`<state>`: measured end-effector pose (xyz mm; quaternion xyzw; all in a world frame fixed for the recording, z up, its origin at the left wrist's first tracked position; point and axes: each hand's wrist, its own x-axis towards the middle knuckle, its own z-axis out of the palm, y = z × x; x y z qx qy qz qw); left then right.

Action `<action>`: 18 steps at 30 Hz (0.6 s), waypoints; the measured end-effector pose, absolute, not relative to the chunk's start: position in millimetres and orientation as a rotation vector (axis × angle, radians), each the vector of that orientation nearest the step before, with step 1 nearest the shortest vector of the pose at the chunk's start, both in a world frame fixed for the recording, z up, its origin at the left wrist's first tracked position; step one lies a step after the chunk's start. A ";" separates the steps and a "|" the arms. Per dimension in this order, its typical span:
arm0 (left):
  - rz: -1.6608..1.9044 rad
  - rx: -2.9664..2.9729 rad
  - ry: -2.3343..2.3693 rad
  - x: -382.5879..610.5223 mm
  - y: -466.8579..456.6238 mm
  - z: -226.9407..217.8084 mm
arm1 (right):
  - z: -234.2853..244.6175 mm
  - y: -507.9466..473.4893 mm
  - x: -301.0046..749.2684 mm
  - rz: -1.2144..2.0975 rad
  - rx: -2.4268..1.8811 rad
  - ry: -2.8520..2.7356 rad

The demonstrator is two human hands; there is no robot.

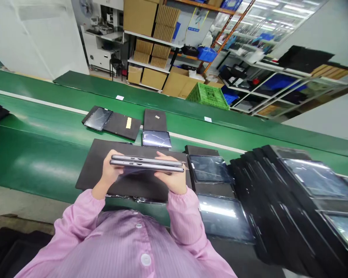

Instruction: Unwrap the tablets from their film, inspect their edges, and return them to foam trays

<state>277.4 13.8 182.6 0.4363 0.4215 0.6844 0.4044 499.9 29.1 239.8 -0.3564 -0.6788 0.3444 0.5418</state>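
I hold two thin grey tablets (147, 163) stacked edge-on towards me, level above a black mat (92, 166) on the green belt. My left hand (111, 170) grips their left end, fingers wrapped round the edge. My right hand (171, 179) is closed on their right end from below, thumb on top. Both arms are in pink sleeves.
More tablets lie on the green belt (31, 150): one in an open black case (111, 121), one (156, 138) beyond my hands, two (210, 168) to my right. A long overlapping row of black-cased tablets (292, 193) fills the right side. Shelves with cardboard boxes stand behind.
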 end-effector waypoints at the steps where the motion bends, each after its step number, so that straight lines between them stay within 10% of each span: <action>1: 1.769 1.130 1.052 280.4 8.1 190.8 | 239.8 26.8 498.0 0.805 -0.811 -1.596; 9: 2.139 1.468 0.922 311.1 5.6 259.2 | 248.2 -21.1 463.4 0.700 -0.725 -1.275; 18: 1.641 1.637 0.531 342.7 77.7 286.1 | 242.4 -49.5 466.3 0.696 -0.697 -1.616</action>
